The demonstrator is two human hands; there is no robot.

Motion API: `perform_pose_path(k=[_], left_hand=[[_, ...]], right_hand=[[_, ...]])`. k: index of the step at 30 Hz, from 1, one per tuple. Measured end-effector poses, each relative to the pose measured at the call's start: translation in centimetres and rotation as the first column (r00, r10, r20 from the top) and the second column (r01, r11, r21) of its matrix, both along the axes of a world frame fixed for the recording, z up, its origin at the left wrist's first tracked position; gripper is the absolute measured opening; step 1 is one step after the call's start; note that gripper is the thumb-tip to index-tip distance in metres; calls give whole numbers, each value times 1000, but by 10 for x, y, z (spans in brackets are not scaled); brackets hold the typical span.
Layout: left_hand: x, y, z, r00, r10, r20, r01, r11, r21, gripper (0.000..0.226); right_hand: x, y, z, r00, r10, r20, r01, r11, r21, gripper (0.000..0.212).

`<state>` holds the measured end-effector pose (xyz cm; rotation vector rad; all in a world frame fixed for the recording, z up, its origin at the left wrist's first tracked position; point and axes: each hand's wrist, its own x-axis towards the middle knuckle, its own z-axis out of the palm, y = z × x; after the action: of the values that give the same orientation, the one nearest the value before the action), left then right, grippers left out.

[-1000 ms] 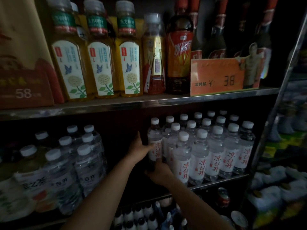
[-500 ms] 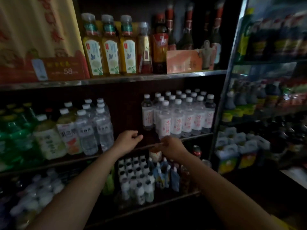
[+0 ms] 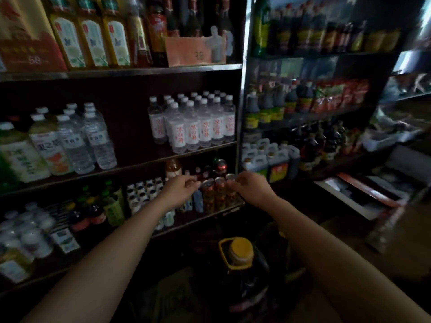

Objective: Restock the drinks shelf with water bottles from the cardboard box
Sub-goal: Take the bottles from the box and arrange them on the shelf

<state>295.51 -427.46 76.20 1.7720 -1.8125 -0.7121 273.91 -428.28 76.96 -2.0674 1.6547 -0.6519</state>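
Both hands, left (image 3: 180,186) and right (image 3: 248,186), loosely curled, empty, below shelf (image 3: 140,165) of water bottles (image 3: 193,123).

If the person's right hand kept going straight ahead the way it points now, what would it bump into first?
Most likely the row of red cans on the lower shelf. The right hand points forward and slightly left at them, nearest the rightmost can; depth is hard to judge.

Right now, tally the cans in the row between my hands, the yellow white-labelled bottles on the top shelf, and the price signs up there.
Cans: 3
Yellow bottles: 3
Price signs: 2
Total: 8
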Motion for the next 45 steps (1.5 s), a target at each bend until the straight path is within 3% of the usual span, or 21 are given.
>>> perform_pose_path(k=[8, 17, 24, 29, 35, 40, 45], left_hand=[[-120, 65, -42, 998, -40, -53, 41, 999, 8, 39], [-244, 142, -176, 980, -123, -159, 154, 967, 202, 32], [-286, 182, -333, 973, -201, -111, 229, 894, 384, 37], [-294, 199, -481, 965, -245, -98, 261, 833, 488, 40], [-292, 201, -661, 902, -432, 4, 366, 770, 524, 55], [-311, 197, -766, 888, -454, -75, 429, 758, 491, 64], [-327, 187, -825, 901, -315, -297, 429, 744, 512, 50]], right_hand=[[-123, 74, -46, 994, -102, 24, 100, 991, 85, 47], [-246, 175, -164, 980, -197, 29, 179, 935, 307, 33], [-289, 214, -305, 958, -287, 16, 252, 867, 431, 36], [-301, 222, -444, 947, -321, 16, 275, 834, 477, 36], [-300, 212, -608, 949, -313, 39, 261, 846, 465, 34], [-296, 200, -708, 950, -304, 71, 243, 863, 442, 33], [-289, 184, -762, 928, -340, 153, 257, 880, 399, 37]])
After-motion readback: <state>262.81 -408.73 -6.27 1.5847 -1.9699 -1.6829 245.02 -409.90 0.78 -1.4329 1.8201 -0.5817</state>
